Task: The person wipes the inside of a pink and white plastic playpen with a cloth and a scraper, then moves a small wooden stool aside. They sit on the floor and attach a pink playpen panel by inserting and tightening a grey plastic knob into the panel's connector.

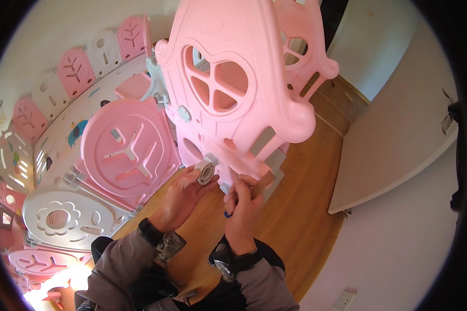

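Observation:
A large pink plastic slide side panel (267, 78) with a heart-shaped window rises in front of me. My left hand (180, 199) is closed on a grey round plastic connector (206, 173) by the panel's lower end. Close to its right, my right hand (241, 207) is closed at the bottom edge of the pink panel. Whatever its fingers pinch there is hidden. Between the two hands a small grey plastic fastener (225, 187) pokes out at the panel's lower edge. Higher up, a grey round knob (184, 113) is fixed to the panel.
On the left, a pink round-topped fence panel (101, 155) and a white flower-patterned one (96, 220) stand beside the slide. More pink and white fence panels (73, 71) curve behind them around a printed mat (62, 111). A door (394, 140) stands at the right over the wooden floor (303, 233).

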Demonstrator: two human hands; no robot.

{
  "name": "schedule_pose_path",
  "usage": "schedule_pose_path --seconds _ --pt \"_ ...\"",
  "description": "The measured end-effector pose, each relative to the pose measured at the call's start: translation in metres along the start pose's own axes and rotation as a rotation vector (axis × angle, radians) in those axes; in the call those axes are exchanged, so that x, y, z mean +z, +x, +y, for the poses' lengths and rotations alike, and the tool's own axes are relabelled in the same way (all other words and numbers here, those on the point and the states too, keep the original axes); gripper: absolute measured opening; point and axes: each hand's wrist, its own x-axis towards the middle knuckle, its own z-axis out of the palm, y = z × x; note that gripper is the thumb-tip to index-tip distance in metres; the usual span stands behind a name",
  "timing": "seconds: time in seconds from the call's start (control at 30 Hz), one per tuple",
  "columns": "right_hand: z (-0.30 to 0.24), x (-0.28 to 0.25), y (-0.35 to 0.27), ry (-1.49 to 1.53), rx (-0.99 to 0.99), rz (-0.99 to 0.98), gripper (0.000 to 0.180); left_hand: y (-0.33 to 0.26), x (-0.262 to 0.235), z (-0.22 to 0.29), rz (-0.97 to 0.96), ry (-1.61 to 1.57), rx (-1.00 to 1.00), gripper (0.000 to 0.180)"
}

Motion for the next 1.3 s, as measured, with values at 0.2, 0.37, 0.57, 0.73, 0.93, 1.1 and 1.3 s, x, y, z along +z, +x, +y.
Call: schedule_pose_path --seconds 0.2,0.37,0.57,0.73,0.93,1.1,1.3 --pt "-0.037 -0.009 0.056 0.199 -0.017 0.186 0.013 0.020 0.006 -0.005 0.034 0.006 -0.024 0.040" --pt "-0.036 -0.015 0.072 0.162 -0.053 0.141 0.019 0.043 0.002 -0.015 0.086 0.172 0.039 0.047" --pt "-0.041 -0.015 0.076 0.128 -0.047 0.136 0.019 0.065 0.008 -0.019 0.098 0.164 0.130 0.046" --pt "-0.044 -0.015 0.076 0.131 -0.047 0.110 0.017 0.067 0.017 -0.022 0.049 0.167 0.143 0.042" --pt "-0.040 -0.016 0.078 0.121 -0.050 0.120 0.014 0.072 0.021 -0.025 0.146 0.154 0.128 0.028" --pt "-0.040 -0.015 0.078 0.120 -0.052 0.121 0.010 0.077 0.027 -0.033 0.186 0.095 0.195 0.027" --pt "-0.044 -0.013 0.074 0.114 -0.032 0.115 0.008 0.081 0.030 -0.036 0.283 0.068 0.198 0.032"
